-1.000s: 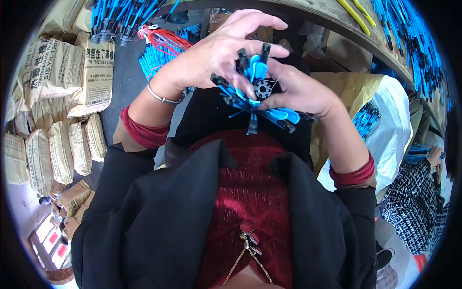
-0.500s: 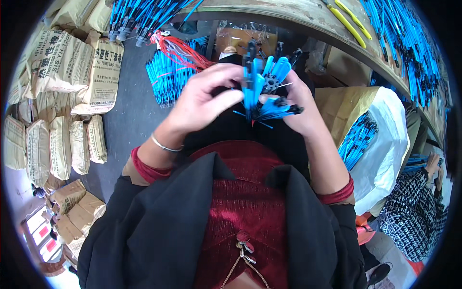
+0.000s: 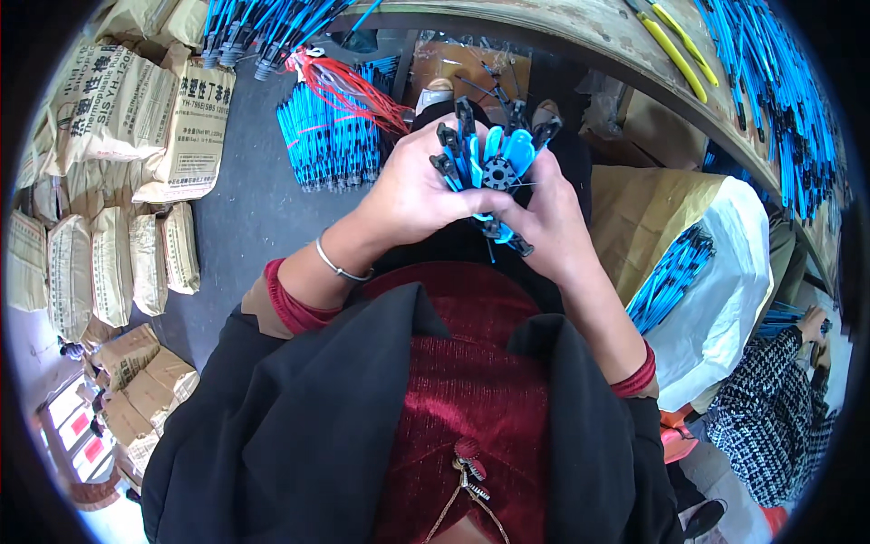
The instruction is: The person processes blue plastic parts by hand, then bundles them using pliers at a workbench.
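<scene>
A folded frame of blue rods with black plastic end pieces stands between my hands in front of my lap. Its round black hub (image 3: 497,175) with small holes faces up, and the rods are gathered around it. My left hand (image 3: 410,189) is wrapped round the frame's left side, thumb lying across the near side below the hub. On the other side my right hand (image 3: 555,216) grips the rods, its thumb close to the left thumb. Most fingertips are hidden behind the rods.
Bundled blue rods (image 3: 331,136) and red straps (image 3: 349,86) lie at far left of my hands. A wooden bench (image 3: 580,36) holds yellow-handled pliers (image 3: 675,54) and more rods. At right stands a white-lined sack (image 3: 725,272) of rods; a co-worker's sleeve (image 3: 770,408) shows beyond. Paper sacks (image 3: 118,118) fill the left.
My left hand has closed in on the frame, its thumb now across the near side. The rods that fanned toward me are drawn together, and the hub has tipped to face up.
</scene>
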